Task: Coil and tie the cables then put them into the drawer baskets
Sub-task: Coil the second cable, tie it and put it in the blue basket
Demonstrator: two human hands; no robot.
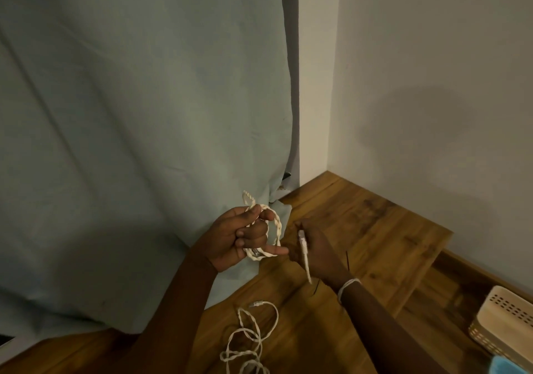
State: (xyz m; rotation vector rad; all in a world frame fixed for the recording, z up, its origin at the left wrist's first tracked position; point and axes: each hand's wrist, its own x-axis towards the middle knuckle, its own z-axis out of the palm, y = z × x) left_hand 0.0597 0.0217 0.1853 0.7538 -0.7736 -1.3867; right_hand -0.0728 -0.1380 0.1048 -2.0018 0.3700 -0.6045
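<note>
Centre of frame: left hand (pixel 230 239) grips a coiled loop of cream twisted braided cable (pixel 272 226), fingers curled through the coil, one finger sticking out right. Right hand (pixel 313 248) just beside it pinches a short white cable tie (pixel 304 254), white thread bracelet (pixel 347 285) on that wrist. Second loose cream twisted cable (pixel 248 342) lies on brown wooden floor (pixel 375 229), bottom centre. Pale perforated wooden basket (pixel 504 321) at lower right edge. Grey-blue curtain (pixel 129 113) fills left.

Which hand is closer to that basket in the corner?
Right. The right hand is partway toward the basket, up and left of it; the left hand, holding the coiled cable, is farther left.
</note>
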